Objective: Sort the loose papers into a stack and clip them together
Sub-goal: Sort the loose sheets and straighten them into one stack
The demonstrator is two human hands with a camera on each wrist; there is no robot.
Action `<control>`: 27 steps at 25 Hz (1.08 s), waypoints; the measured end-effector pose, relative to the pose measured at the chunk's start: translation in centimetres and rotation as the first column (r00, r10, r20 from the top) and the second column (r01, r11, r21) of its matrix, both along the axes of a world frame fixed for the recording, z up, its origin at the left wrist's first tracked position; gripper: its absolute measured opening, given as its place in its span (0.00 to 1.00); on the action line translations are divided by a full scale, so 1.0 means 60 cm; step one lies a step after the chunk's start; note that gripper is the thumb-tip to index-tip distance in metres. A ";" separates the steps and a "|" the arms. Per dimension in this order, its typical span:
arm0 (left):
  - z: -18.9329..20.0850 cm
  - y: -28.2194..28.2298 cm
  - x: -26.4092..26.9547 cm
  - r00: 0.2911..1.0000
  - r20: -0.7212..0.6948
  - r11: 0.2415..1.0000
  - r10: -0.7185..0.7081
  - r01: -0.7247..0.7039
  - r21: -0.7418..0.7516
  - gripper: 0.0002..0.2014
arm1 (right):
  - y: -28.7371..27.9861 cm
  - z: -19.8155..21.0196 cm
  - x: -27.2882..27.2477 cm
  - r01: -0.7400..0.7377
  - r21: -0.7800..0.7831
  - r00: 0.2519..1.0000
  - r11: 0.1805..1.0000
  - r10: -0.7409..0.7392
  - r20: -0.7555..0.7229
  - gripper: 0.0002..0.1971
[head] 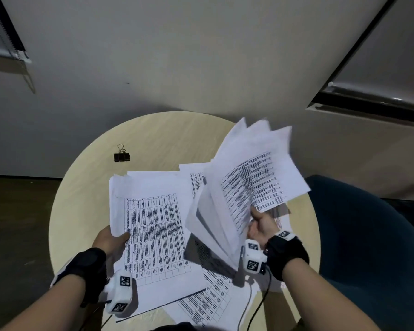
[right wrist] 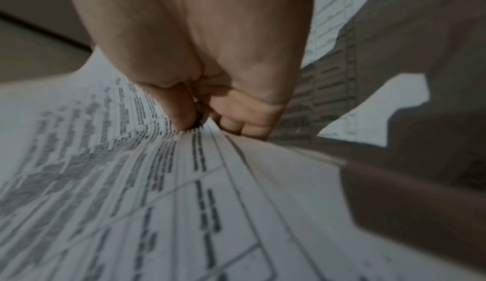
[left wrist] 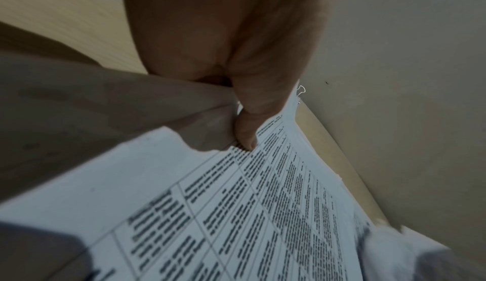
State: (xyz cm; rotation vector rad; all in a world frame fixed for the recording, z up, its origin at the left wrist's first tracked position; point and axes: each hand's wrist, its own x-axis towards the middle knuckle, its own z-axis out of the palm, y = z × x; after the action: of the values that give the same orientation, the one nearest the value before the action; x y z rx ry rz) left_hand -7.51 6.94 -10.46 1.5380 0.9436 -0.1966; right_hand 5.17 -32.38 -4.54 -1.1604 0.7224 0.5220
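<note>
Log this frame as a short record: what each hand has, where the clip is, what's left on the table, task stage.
left hand: grips left sheaf at its left edge
right hand: grip on fanned sheaf, raised off the table
binder clip: on round table, far left, untouched
loose sheets: on the table under both sheaves
stage: gathering; not one stack, not clipped

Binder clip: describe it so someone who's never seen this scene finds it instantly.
On the round pale wooden table, look to the far left, beyond the sheets that the left hand holds. The binder clip sits alone on bare wood, touching no paper. It is the only small black thing there, with wire handles.
</note>
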 end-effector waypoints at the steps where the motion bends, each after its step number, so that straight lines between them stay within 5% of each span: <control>1: 0.001 0.000 -0.001 1.000 0.018 1.000 -0.017 0.017 0.004 0.10 | 0.030 0.002 -0.013 -0.131 -0.134 0.991 0.982 0.130 -0.014 0.29; 4: 0.003 -0.001 -0.005 0.998 0.053 1.000 -0.018 0.019 -0.010 0.12 | 0.078 0.005 -0.045 -0.472 -0.622 0.865 0.625 0.464 -0.190 0.03; 6: -0.001 0.002 -0.007 0.998 0.053 1.000 -0.016 0.016 -0.004 0.14 | 0.063 -0.016 -0.054 -0.531 -0.760 0.794 0.375 0.533 -0.292 0.08; 8: -0.008 0.008 -0.006 0.998 0.049 0.999 -0.034 0.034 0.018 0.15 | 0.052 -0.009 -0.053 -0.404 -0.753 0.901 0.520 0.369 -0.228 0.05; 9: -0.016 0.014 -0.004 0.998 0.044 0.998 -0.055 0.054 0.028 0.16 | 0.038 -0.005 -0.050 -0.279 -0.761 0.955 0.586 0.255 -0.154 0.12; 12: -0.019 0.016 0.001 0.994 0.043 0.995 -0.097 0.096 0.022 0.16 | 0.013 0.048 -0.042 -0.077 -0.866 0.993 0.494 0.119 -0.020 0.18; 15: -0.015 0.010 -0.002 0.997 0.075 0.999 -0.032 0.034 -0.034 0.12 | 0.004 0.108 -0.031 0.177 -0.816 0.978 0.551 -0.006 0.208 0.14; 18: -0.027 0.011 -0.001 0.996 0.079 0.999 -0.029 0.032 -0.036 0.11 | 0.021 0.124 -0.025 0.152 -0.684 0.963 0.713 0.048 0.264 0.22; 20: -0.024 0.008 0.001 0.997 0.075 0.997 0.001 0.004 -0.071 0.10 | 0.053 0.113 -0.021 0.068 -0.689 0.954 0.722 0.156 0.257 0.27; 24: -0.017 0.002 -0.001 0.997 0.071 0.994 0.028 -0.020 -0.104 0.12 | 0.128 0.057 -0.035 -0.037 -0.589 0.940 0.807 0.228 0.254 0.22; 27: -0.021 0.003 -0.003 0.996 0.077 0.989 0.040 -0.029 -0.145 0.13 | 0.160 0.062 -0.043 0.090 -0.536 0.918 0.839 0.139 0.372 0.15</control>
State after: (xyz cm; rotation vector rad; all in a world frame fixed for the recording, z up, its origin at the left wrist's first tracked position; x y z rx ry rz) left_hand -7.67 7.10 -11.71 1.3862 0.8737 -0.1732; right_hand 2.57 -22.75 -0.83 -1.7534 0.5062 0.0751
